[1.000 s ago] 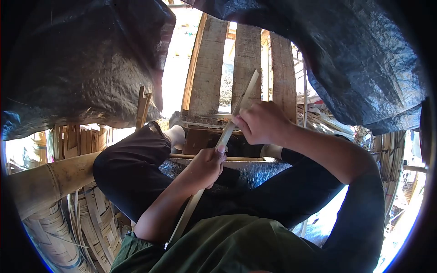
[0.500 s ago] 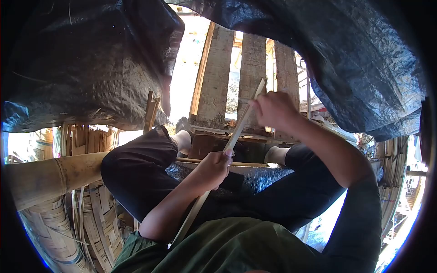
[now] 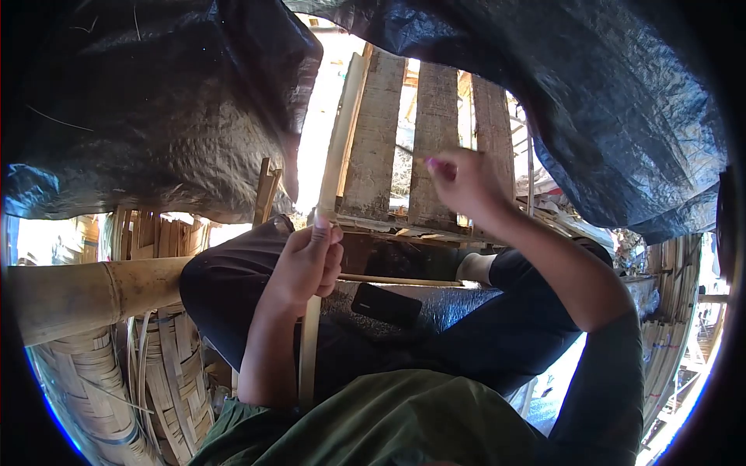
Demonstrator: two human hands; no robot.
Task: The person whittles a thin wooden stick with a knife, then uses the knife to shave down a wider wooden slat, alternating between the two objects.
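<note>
My left hand [image 3: 305, 264] is closed in a fist around a long, pale bamboo strip [image 3: 336, 159], thumb on top. The strip stands nearly upright, its upper end rising beside the wooden slats and its lower end [image 3: 308, 349] reaching down to my shirt. My right hand [image 3: 464, 179] is closed and raised over the slats to the right, apart from the strip. From its fingers a thin, dark, knife-like blade [image 3: 406, 150] points left; its handle is hidden. A black phone [image 3: 386, 304] lies between my legs.
Wooden slats [image 3: 373, 132] with gaps between them run ahead of me. Dark plastic sheets [image 3: 194, 101] hang at both sides. A thick bamboo pole [image 3: 132, 291] lies at my left, above woven bamboo baskets [image 3: 93, 380]. A split stick [image 3: 266, 190] stands near my left knee.
My left hand has moved left and up, swinging the strip from a slant to nearly upright. My right hand has come off the strip's upper part, and the dark blade now shows. The phone is now more visible.
</note>
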